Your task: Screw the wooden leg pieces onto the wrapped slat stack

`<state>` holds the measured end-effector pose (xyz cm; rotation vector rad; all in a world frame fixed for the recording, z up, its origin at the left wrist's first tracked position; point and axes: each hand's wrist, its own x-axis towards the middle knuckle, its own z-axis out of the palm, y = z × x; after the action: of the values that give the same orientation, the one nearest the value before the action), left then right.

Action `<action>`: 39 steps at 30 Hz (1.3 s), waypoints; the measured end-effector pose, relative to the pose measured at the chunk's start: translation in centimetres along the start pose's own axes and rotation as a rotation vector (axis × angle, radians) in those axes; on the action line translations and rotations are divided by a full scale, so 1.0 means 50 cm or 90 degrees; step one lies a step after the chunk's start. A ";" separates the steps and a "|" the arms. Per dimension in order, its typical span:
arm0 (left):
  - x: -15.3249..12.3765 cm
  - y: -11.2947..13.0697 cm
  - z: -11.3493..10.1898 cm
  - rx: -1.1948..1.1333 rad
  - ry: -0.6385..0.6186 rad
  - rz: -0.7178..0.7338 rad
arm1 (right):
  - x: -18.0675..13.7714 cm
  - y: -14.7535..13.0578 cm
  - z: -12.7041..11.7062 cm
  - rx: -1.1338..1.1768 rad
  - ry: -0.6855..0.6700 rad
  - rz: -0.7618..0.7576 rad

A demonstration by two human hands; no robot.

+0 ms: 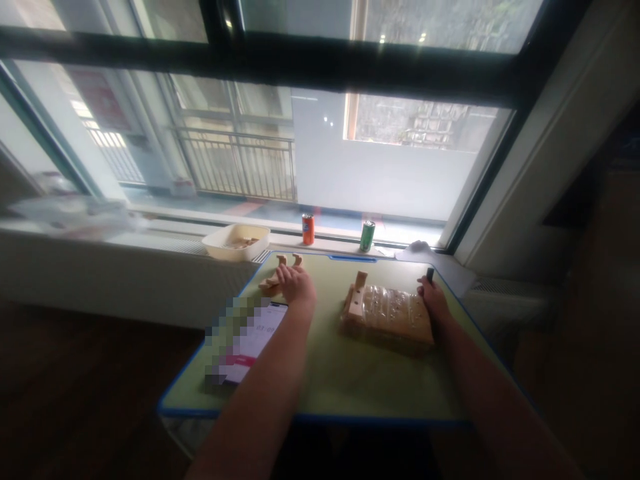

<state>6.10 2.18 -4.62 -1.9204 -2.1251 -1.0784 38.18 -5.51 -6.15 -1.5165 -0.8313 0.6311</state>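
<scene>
At the far left of the folding table, my left hand [299, 285] curls its fingers over some small curved wooden pieces [271, 285]. Its fingertips appear closed on one of them. My right hand [434, 301] is wrapped round a small tool with a black end [430, 275] that sticks up from the fist; the rest of it is hidden. Just left of that hand lies a flat brown block [397, 315] wrapped in clear plastic. A wooden strip with dark holes [357, 298] rests across the block's left end.
A phone [253, 347] showing a timer lies by my left forearm on the green, blue-edged table [370, 383]. On the sill behind stand a cream tub [220, 248] with wooden bits in it, an orange can [308, 229] and a green can [367, 236]. Plastic bags [80, 217] lie left.
</scene>
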 end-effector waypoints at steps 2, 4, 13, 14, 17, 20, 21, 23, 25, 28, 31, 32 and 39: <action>0.007 -0.013 0.015 0.032 -0.011 -0.007 | 0.004 0.003 0.000 -0.003 0.000 0.000; 0.009 -0.021 0.028 0.056 -0.027 0.001 | 0.007 0.007 0.001 -0.003 -0.003 -0.001; 0.003 -0.022 0.040 0.102 -0.067 0.064 | 0.010 0.015 -0.001 -0.010 -0.012 0.010; 0.003 -0.022 0.038 0.106 -0.070 0.064 | 0.010 0.015 0.000 -0.010 -0.013 0.010; 0.004 -0.022 0.032 0.114 -0.077 0.068 | 0.012 0.016 0.001 -0.009 -0.014 0.012; 0.003 -0.020 0.024 0.119 -0.082 0.076 | 0.013 0.017 0.001 -0.011 -0.015 0.014; 0.002 -0.019 0.021 0.119 -0.082 0.079 | 0.013 0.017 0.000 -0.012 -0.015 0.014; 0.000 -0.015 0.016 0.116 -0.079 0.087 | 0.012 0.015 -0.001 -0.018 -0.011 0.014; -0.003 -0.011 0.012 0.110 -0.074 0.093 | 0.010 0.014 -0.002 -0.027 -0.008 0.013; -0.006 -0.006 0.008 0.108 -0.056 0.087 | 0.010 0.011 -0.002 -0.039 -0.012 0.010; -0.005 -0.002 0.006 0.114 -0.034 0.070 | 0.012 0.012 -0.001 -0.046 -0.013 0.008; -0.004 -0.001 0.006 0.116 -0.029 0.064 | 0.013 0.013 -0.001 -0.048 -0.012 0.008; -0.004 0.007 -0.001 0.125 -0.026 0.067 | 0.009 0.009 -0.003 -0.062 -0.014 0.006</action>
<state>6.43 1.97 -4.56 -1.9521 -2.0374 -0.7855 38.62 -5.26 -6.54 -1.6046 -0.8838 0.6225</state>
